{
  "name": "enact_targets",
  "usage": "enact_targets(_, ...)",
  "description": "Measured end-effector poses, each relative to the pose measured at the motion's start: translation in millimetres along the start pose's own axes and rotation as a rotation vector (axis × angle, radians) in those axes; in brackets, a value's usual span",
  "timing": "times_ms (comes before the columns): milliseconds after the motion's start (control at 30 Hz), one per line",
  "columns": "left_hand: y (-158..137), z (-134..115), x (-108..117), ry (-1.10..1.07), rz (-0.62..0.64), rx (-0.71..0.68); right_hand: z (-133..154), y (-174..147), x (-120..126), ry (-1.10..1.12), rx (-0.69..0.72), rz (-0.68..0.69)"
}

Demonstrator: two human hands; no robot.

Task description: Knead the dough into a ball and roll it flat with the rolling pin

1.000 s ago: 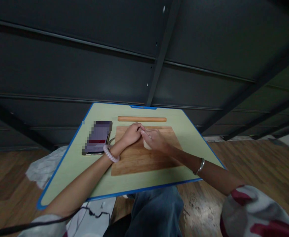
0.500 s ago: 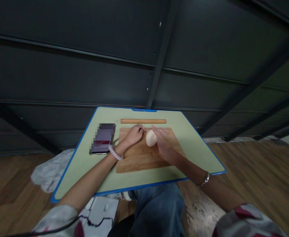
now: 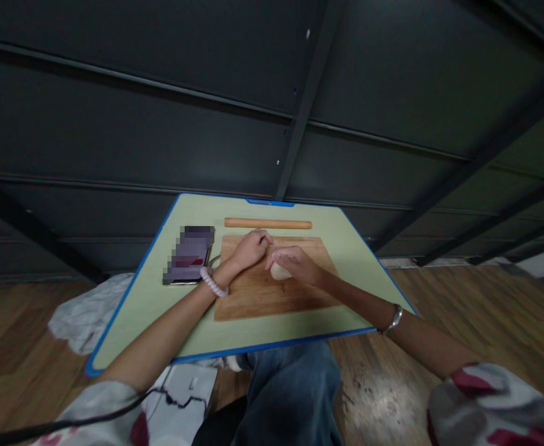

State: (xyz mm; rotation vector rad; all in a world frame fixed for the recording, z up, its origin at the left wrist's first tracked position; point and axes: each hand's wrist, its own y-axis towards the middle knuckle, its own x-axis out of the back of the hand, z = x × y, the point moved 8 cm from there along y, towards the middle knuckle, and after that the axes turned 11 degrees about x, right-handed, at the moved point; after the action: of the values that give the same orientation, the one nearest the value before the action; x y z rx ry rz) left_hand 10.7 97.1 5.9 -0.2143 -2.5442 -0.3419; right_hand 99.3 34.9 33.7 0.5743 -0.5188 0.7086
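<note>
A pale, smooth ball of dough point(image 3: 280, 271) sits on the wooden cutting board point(image 3: 253, 303). My right hand point(image 3: 297, 263) is cupped over its top and far side, fingers bent around it, so only the near part of the ball shows. Just left of it, my left hand point(image 3: 252, 246) rests on the far left part of the board, its fingers curled in and apart from the dough. Nothing shows in that hand. Beyond the board lies a wooden rolling pin point(image 3: 267, 223).
The board lies on a small pale green table point(image 3: 197, 341) with a blue edge. A phone point(image 3: 191, 255) lies at the left, close to my left wrist. Dark metal panels point(image 3: 197, 136) stand behind the table. White cloth point(image 3: 83, 316) is on the floor at the left.
My right hand has moved from the right side of the dough ball to over its top, covering more of it. My left hand keeps its place on the board. The view has shifted slightly.
</note>
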Motion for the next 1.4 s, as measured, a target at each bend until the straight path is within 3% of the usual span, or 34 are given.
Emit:
enact_targets(233,-1,-2,2,-0.069,0.008,0.029,-5,2,-15,0.124,0.059,0.026)
enact_targets(433,2,1,-1,-0.100,0.025,0.062,-5,11,-17,-0.037,0.011,-0.048)
enact_targets(600,4,6,-4,-0.139,0.072,0.069,-8,13,-1,-0.160,0.001,-0.329)
enact_targets(800,0,2,-3,-0.113,0.035,0.036,-50,3,16,0.106,-0.320,-0.862)
enact_targets(900,-1,0,-3,-0.121,0.028,0.018,-48,-8,14,0.089,-0.370,-0.994)
enact_targets(1033,1,4,-2,-0.107,0.011,0.051,-28,-27,12,-0.009,-0.350,-0.921)
enact_targets(1167,2,5,0,-0.102,0.000,0.057,-9,-22,20,-0.162,-0.245,-0.646)
enact_targets(1267,2,4,-1,-0.111,0.013,0.045,-6,-3,27,-0.247,-0.146,-0.513)
enact_targets(1400,2,7,0,-0.134,0.032,0.027,-13,25,12,-0.038,0.009,-0.254)
